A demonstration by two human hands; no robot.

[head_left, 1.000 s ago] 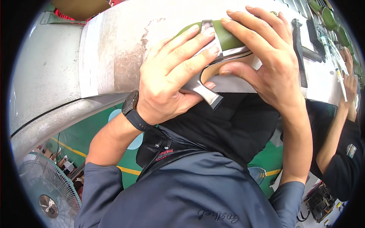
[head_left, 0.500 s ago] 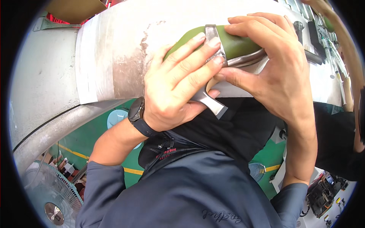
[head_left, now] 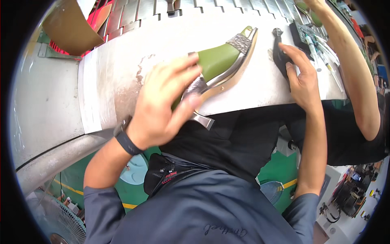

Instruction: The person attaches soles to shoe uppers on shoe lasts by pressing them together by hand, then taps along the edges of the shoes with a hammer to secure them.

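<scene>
A green high-heeled shoe (head_left: 219, 61) lies on its side on the pale work table, its tan sole edge facing right and towards me. One glittery band (head_left: 239, 42) crosses its far end. Another sits close to my fingers, and a shiny metal-coloured piece (head_left: 204, 121) juts out below. My left hand (head_left: 156, 107), slightly blurred, is wrapped over the near left end of the shoe, thumb on one side and fingers on the other. Beside a black-handled hammer (head_left: 280, 57), my right hand (head_left: 302, 81) has its fingers curved and apart; whether they touch the handle is unclear.
Metal slats (head_left: 142, 10) run along the far side of the table (head_left: 118, 53). Several pens (head_left: 319, 51) lie at the right, near another person's arm (head_left: 351, 53). A brown curved sheet (head_left: 67, 28) stands at the far left, and a fan (head_left: 57, 217) is below.
My right hand has left the shoe and moved to the hammer. The shoe has turned, its far end now pointing up and right, while my left hand shifted left and down with it.
</scene>
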